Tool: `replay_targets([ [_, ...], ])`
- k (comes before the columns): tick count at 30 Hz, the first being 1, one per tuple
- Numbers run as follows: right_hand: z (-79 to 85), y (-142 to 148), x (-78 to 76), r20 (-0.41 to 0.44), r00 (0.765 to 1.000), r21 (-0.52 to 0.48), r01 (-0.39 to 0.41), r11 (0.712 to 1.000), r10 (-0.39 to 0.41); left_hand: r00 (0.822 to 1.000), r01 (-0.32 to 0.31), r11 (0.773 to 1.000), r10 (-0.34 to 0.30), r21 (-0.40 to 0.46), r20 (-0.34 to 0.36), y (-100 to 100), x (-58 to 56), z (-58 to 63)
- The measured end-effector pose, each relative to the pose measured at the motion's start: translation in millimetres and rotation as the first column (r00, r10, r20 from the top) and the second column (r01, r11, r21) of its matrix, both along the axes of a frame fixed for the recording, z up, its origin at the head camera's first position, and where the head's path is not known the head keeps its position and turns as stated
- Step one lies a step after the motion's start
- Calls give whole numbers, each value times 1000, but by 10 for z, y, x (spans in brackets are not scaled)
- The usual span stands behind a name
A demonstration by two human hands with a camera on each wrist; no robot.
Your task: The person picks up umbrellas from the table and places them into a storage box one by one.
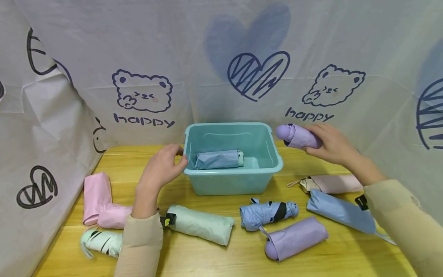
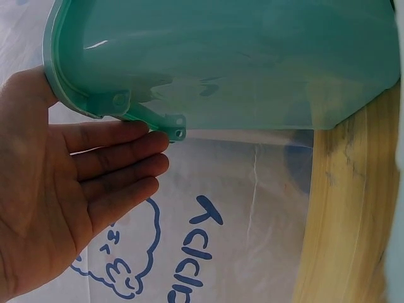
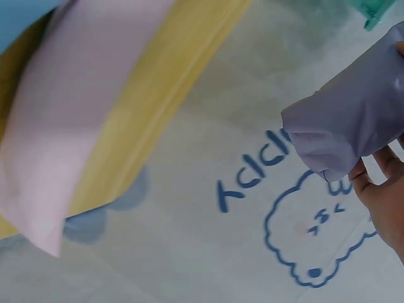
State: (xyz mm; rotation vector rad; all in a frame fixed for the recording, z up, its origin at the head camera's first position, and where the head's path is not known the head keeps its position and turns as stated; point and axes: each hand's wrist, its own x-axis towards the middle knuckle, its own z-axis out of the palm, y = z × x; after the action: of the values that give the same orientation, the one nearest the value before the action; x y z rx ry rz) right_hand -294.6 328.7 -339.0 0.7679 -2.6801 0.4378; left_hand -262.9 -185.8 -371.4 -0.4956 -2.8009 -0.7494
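A folded purple umbrella (image 1: 304, 137) with a round purple handle end is gripped by my right hand (image 1: 330, 144), held up beside the bin's right rim. In the right wrist view the umbrella's cloth end (image 3: 341, 120) shows within the fingers. My left hand (image 1: 162, 165) is at the left rim of the turquoise plastic bin (image 1: 232, 182). The left wrist view shows its fingers (image 2: 126, 158) nearly straight along the outside, the thumb by the rim. Inside the bin lies a folded blue-grey umbrella (image 1: 218, 159) with a pale green end.
Several folded umbrellas lie about the wooden table (image 1: 194, 261): pink (image 1: 97, 196), striped mint (image 1: 104, 242), light green (image 1: 200, 225), blue with black (image 1: 266, 213), purple (image 1: 297, 238), blue (image 1: 340, 211) and pale pink (image 1: 337, 184). A printed white cloth (image 1: 200, 92) hangs behind.
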Motion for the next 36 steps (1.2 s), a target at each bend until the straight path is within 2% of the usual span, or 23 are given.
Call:
replay_targets([
  [11,271,-369,-62,-44,995,100,-83,992,87,1000,-1,1000,1,1,-3,-3,-2,5],
  [27,419,-897,-208,33,985,215,-174,961,171,1000,2,1000,-2,2,10,-12,11,1],
  [36,454,-1203,-289,71,965,294,-264,919,254,1000,9,1000,-9,-5,-7,-11,7,-5],
])
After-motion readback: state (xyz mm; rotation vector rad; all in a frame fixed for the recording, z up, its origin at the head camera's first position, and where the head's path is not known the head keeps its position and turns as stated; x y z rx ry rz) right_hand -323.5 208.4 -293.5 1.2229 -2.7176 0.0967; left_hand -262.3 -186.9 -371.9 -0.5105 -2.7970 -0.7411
